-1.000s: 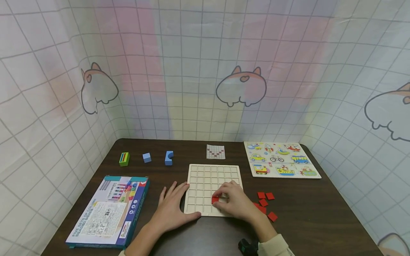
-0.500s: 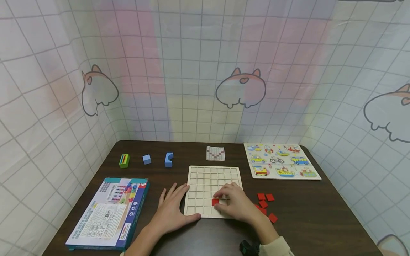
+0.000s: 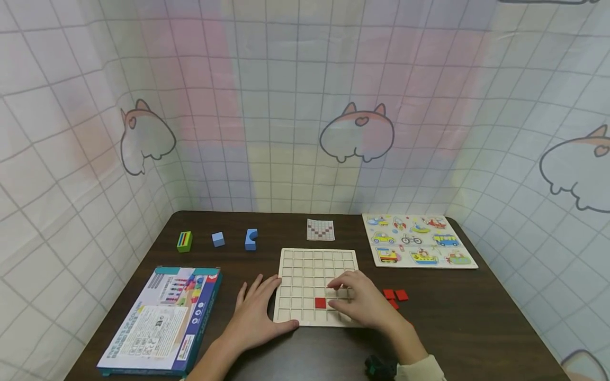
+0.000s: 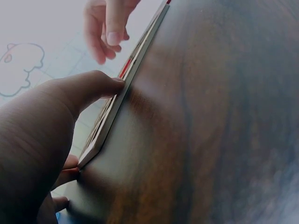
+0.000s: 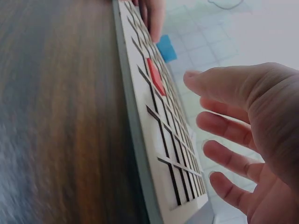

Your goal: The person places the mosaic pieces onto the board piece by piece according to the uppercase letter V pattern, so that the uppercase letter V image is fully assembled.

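A pale wooden grid board (image 3: 296,275) lies mid-table with a single red square tile (image 3: 320,303) in one cell of its lower part. My left hand (image 3: 257,312) rests at the board's left side, fingers at the left edge and thumb at the front edge. Over the right part of the board hovers my right hand (image 3: 364,300), thumb and fingers apart with nothing between them. In the right wrist view the red tile (image 5: 155,77) lies in its cell, apart from the loosely bent fingers. Several loose red tiles (image 3: 402,295) lie right of the board, partly hidden by the right hand.
Behind the board lies a small grid pattern card (image 3: 321,230). A picture puzzle board (image 3: 419,241) is at back right. A boxed set (image 3: 159,320) lies left, with a green block (image 3: 184,242), blue cube (image 3: 217,239) and blue notched block (image 3: 250,239) behind it.
My right hand has let go of the red tile and moved right, its fingers spreading. The tile now lies in a cell of the board. My left hand keeps its place.
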